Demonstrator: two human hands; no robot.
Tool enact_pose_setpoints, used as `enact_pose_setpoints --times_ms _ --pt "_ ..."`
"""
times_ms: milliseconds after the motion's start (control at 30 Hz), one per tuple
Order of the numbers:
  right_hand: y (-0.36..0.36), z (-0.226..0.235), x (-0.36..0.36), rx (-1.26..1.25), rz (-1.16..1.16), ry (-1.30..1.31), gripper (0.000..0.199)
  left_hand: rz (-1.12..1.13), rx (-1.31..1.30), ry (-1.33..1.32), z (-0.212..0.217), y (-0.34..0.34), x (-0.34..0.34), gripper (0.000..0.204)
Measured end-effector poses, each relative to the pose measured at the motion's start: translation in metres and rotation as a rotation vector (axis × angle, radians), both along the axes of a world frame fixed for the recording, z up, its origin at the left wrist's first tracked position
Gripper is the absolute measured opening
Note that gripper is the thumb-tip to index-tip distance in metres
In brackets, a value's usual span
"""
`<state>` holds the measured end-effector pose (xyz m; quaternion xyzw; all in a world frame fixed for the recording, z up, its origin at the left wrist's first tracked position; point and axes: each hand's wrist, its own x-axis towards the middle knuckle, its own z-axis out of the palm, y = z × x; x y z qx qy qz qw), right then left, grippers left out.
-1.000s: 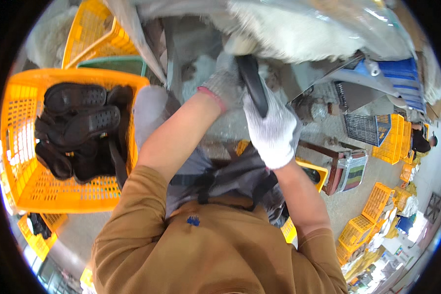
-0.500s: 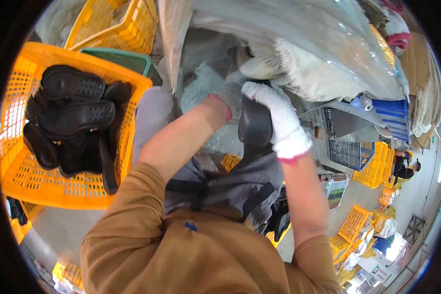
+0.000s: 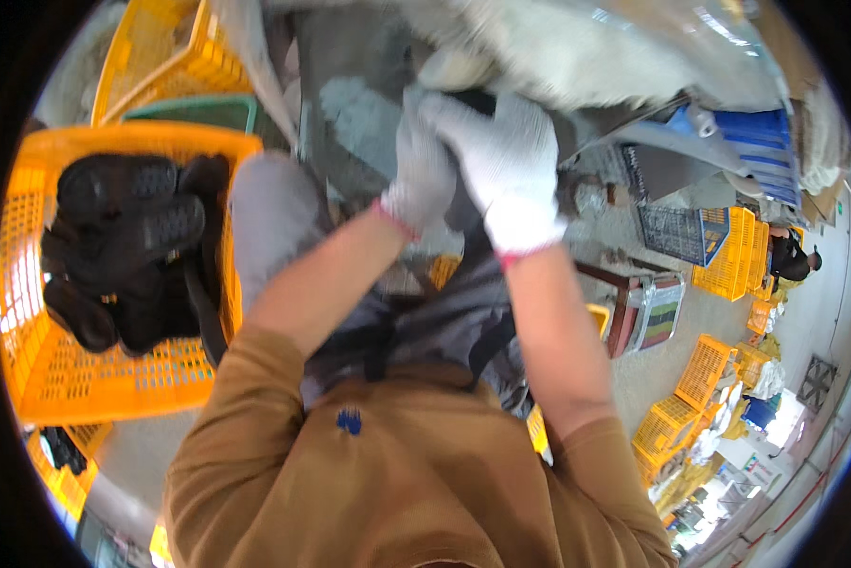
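Both my hands wear white knitted gloves with pinkish-red cuffs and meet in front of my knees. My right hand is closed over a black shoe, of which only dark parts show between the gloves. Pressed close beside it, my left hand is closed on the shoe's other side. Its fingertips are blurred and partly hidden behind the right glove. Past the hands lies white fluffy material under clear plastic sheeting.
An orange perforated basket at my left holds several black shoes. Behind it stand a green bin and a yellow crate. To the right are a stool, a grey crate and yellow crates. A person is farther off.
My hands have come together and moved slightly away from my body. The right glove has turned over the shoe, hiding most of it. The whole view has shifted a little.
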<state>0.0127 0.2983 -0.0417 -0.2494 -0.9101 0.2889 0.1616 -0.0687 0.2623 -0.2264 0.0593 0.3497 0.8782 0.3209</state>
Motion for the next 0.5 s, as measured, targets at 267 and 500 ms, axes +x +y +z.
enact_pose_setpoints --times_ms 267,500 --pt "-0.012 0.010 0.018 -0.834 0.080 -0.123 0.082 -0.046 0.048 -0.465 0.048 0.019 -0.017 0.082" --pt "-0.010 -0.004 0.195 -0.200 -0.179 -0.298 0.080 -0.395 -0.466 -0.360 0.088 -0.023 0.036 0.061"
